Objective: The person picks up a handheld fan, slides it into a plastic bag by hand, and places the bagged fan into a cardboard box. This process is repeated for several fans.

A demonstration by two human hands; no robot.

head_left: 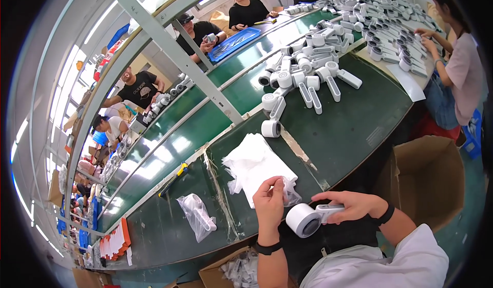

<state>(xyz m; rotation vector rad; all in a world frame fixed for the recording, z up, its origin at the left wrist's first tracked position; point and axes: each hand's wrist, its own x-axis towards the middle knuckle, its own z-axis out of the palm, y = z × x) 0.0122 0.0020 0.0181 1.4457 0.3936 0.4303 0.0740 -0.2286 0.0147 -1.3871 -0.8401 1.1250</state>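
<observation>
My right hand [355,206] is closed round the handle of a white device shaped like a hair dryer [302,220]. Its drum-shaped head, with a grey-rimmed dark end, points toward my left hand. My left hand [270,198] is raised at the table edge, thumb and fingers pinching a clear plastic bag [291,194]. Behind the bag lies a stack of thin white bags [251,162], partly hidden by my left hand. Left of them, a similar device in a clear bag [197,217] lies on the green tabletop [354,129].
Many loose white devices [313,57] are heaped at the back right. A yellow-handled cutter [174,179] lies near the green conveyor [179,144]. An open cardboard box [429,170] stands right; another box [215,275] holds bagged devices below the table. Co-workers sit across and at right.
</observation>
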